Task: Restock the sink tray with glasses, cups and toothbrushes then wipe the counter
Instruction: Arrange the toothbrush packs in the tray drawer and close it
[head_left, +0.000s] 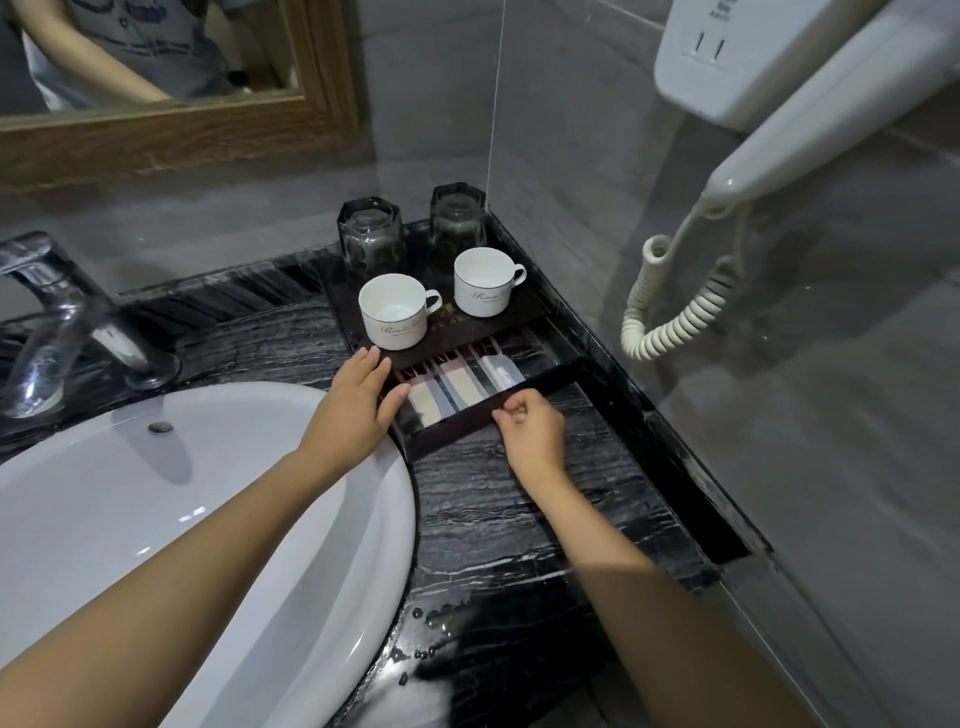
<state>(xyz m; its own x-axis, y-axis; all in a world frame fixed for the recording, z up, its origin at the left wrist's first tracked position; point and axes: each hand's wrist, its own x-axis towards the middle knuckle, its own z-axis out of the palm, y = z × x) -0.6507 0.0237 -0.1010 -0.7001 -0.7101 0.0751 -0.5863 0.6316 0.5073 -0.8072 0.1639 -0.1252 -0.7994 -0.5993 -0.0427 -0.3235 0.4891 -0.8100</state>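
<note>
A dark tray (524, 304) sits in the counter's far right corner. Two upturned grey glasses (370, 240) (458, 221) stand at its back. In front of them are two white cups (393, 310) (484, 280), upright with handles to the right. Several wrapped toothbrush packets (460, 385) lie side by side in the tray's front section. My left hand (358, 405) grips the tray's left front corner, fingers flat along the edge. My right hand (532, 428) pinches the tray's front rim (457, 423) between thumb and fingers.
A white basin (156, 499) fills the left, with a chrome tap (62, 317) behind it. The black marble counter (509, 509) runs toward me, with water drops near its front. A wall hairdryer with a coiled cord (670, 312) hangs right. A wood-framed mirror (156, 124) is at the back.
</note>
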